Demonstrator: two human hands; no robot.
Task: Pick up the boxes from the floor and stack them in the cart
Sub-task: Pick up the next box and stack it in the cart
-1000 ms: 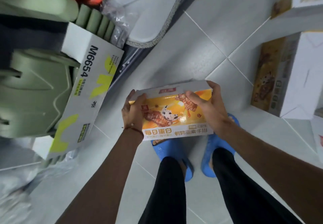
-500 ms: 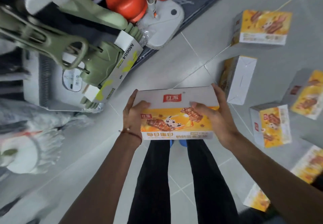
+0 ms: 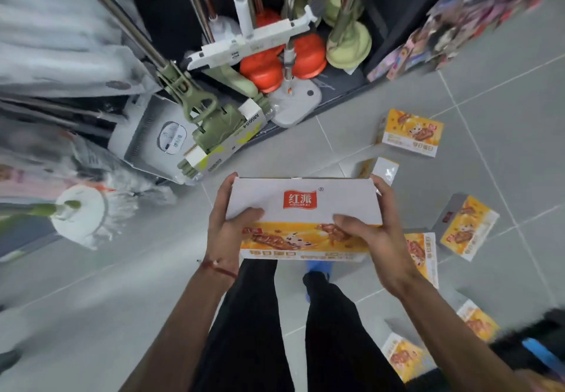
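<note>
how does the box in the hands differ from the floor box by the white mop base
The held box is in the air, gripped at its ends by the left hand and right hand; the floor box lies untouched on the floor. The held box turns its white, red-logo side to the camera; the floor box shows its yellow picture face. Both carry the same print.
</note>
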